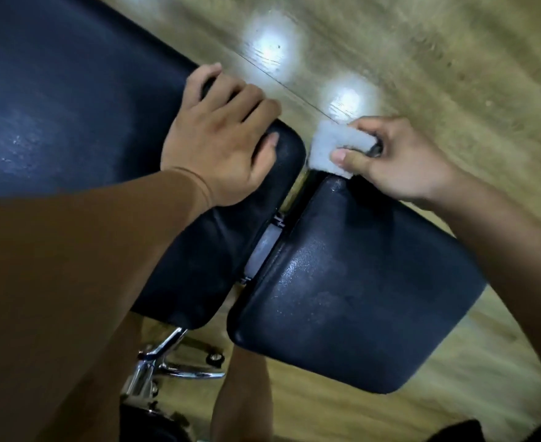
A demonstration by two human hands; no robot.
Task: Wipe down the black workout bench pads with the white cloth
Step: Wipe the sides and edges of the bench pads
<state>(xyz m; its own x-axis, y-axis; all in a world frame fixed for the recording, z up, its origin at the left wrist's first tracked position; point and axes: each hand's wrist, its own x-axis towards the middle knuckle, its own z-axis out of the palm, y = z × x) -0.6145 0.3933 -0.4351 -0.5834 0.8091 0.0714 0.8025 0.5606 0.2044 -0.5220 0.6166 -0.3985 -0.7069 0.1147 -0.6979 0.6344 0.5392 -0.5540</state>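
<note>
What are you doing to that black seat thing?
A person is cleaning a workout bench. The right hand pinches a white cloth in its fingers at the far corner of the smaller pad, which looks shiny and damp in spots. The left hand rests flat on the longer pad, steadying it. A gap with metal parts separates the pads.

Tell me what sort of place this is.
Probably a gym or home workout room: a padded black vinyl bench split into two cushions over a chrome metal frame, standing on a glossy wood-look floor that reflects ceiling lights. No other equipment is visible.
</note>
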